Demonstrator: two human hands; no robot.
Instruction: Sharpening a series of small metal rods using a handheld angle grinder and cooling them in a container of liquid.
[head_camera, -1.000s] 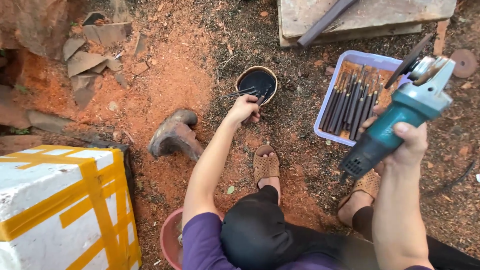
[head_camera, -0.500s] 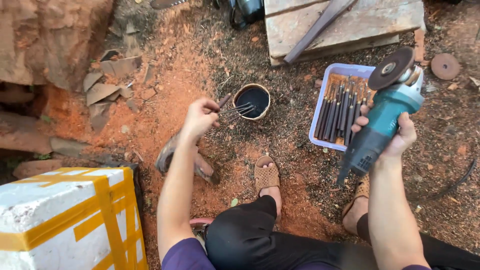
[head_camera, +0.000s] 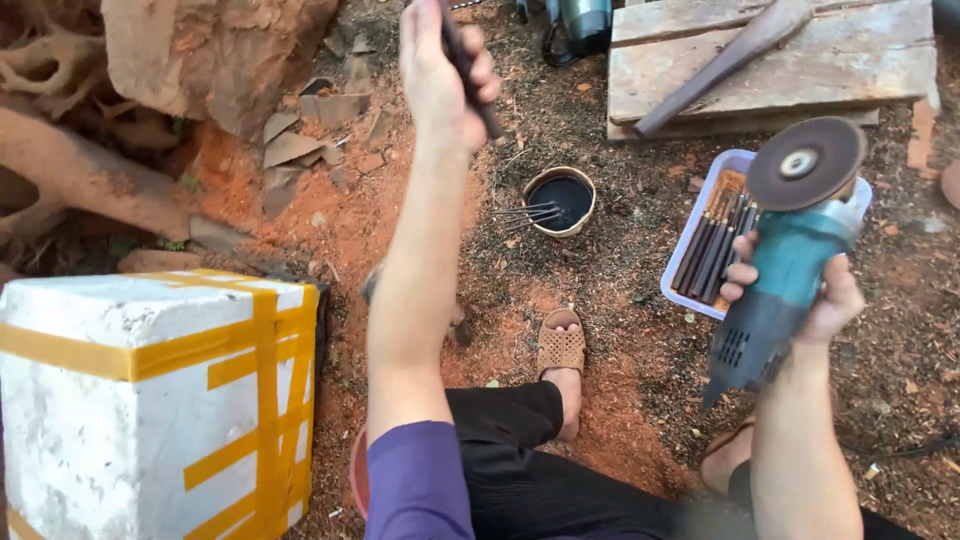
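Teal body, grey motor end: the grinder (head_camera: 785, 275) sits in your right hand (head_camera: 815, 300), fingers wrapped tight round its middle, disc (head_camera: 805, 163) up and facing you. You hold it above the lilac tray (head_camera: 700, 262).

Left hand (head_camera: 440, 80) raised high, arm stretched out, fingers closed on a thin dark rod (head_camera: 470, 70) that runs down slantwise out of the fist. Top end of the rod passes out of view.

Landmark: small round bowl (head_camera: 560, 200) of black liquid on the dirt.
- Several thin metal rods (head_camera: 525, 212) lie with their tips at the bowl's left rim, fanned out on the ground.
- Right of the bowl, just apart: the tray, packed with dark rods (head_camera: 712, 240) lying side by side.
- Beyond the bowl and to the right: a wooden board (head_camera: 850, 70) with a long dark tool (head_camera: 720, 65) lying slantwise across it.
- Near side of the bowl: your foot in a tan sandal (head_camera: 560, 350) on orange soil.
- Far left of the bowl: a white foam box (head_camera: 150, 400) strapped with yellow tape.
- Beyond and left of the bowl: a large reddish rock (head_camera: 200, 50), broken flat shards (head_camera: 300, 150) at its foot.
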